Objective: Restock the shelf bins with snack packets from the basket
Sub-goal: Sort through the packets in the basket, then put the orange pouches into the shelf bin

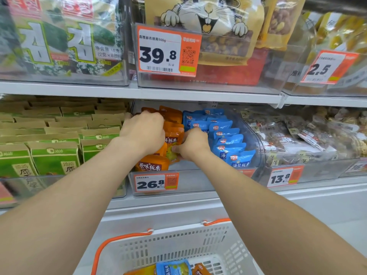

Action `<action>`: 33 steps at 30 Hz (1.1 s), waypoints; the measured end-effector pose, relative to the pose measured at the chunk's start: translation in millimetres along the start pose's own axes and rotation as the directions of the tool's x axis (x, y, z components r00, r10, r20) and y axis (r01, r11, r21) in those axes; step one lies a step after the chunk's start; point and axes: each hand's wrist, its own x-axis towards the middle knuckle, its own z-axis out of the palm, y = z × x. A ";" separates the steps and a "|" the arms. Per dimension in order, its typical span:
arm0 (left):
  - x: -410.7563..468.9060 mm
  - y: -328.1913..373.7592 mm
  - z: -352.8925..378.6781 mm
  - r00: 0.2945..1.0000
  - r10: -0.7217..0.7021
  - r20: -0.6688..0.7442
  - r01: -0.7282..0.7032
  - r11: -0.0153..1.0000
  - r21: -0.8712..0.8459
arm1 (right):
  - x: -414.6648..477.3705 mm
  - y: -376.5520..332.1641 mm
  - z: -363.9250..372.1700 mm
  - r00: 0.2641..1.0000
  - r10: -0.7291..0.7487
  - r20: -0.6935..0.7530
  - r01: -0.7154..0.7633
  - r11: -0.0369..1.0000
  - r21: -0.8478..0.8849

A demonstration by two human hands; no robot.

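Head view: right hand (pixel 192 145) pinches orange foil packet (pixel 172 140) in clear plastic shelf bin (pixel 198 183); left hand (pixel 143 129) just left, grip hidden.

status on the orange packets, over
Left hand on orange packets, grip hidden. Right hand pinching one. Basket holds more. Nothing in the way.

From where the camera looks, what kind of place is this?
Probably a supermarket or snack shop aisle. Orange price tags hang on clear shelf bins filled with snack packets, and a white shopping basket with orange handles stands below the shelf.
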 end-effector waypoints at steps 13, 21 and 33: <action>-11.3 2.1 -12.3 0.999 0.041 -0.018 -0.039 0.995 0.096 | -23.8 -2.5 -24.8 0.999 -0.026 0.038 0.030 0.996 -0.089; -41.4 15.9 -26.0 0.951 0.256 -0.174 -0.266 0.963 -0.034 | -94.7 3.6 -66.0 0.890 -0.443 -0.108 0.394 0.866 -0.307; -134.8 78.7 3.8 0.823 0.414 0.389 -0.450 0.893 0.000 | -192.7 85.2 -62.8 0.836 -0.278 0.473 0.499 0.743 -0.446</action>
